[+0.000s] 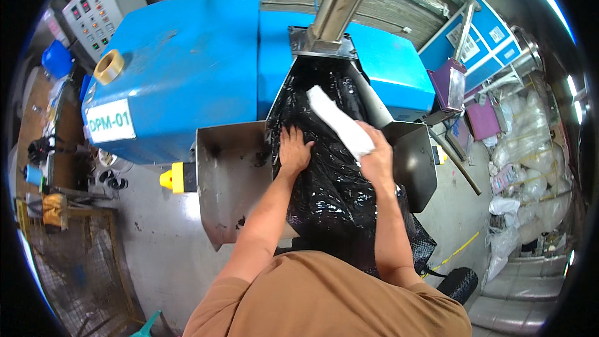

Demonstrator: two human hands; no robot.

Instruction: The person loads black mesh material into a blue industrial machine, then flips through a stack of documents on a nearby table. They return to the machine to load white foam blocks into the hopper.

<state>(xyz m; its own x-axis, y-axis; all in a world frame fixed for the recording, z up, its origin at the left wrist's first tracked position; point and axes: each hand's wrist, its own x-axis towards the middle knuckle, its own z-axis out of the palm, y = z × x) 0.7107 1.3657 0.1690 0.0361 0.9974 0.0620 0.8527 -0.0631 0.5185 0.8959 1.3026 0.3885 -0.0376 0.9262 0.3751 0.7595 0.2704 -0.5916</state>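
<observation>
Shiny black plastic film (334, 196) lies bunched in the throat of a metal feed hopper (228, 165) and hangs down over its front toward me. My left hand (294, 151) rests flat on the film's left part, fingers spread, holding nothing. In my right hand (378, 159) is a long, flat white piece (337, 120), gripped at its near end; its far end points up and left over the film. I cannot make out what the white piece is made of.
The hopper joins a blue machine (187, 56) with a metal cylinder (337, 9) above the throat. A tape roll (109, 67) sits on the machine, near a control panel (93, 15). Clear plastic bags (530, 143) are piled at right. A wire-mesh cage (75, 274) stands lower left.
</observation>
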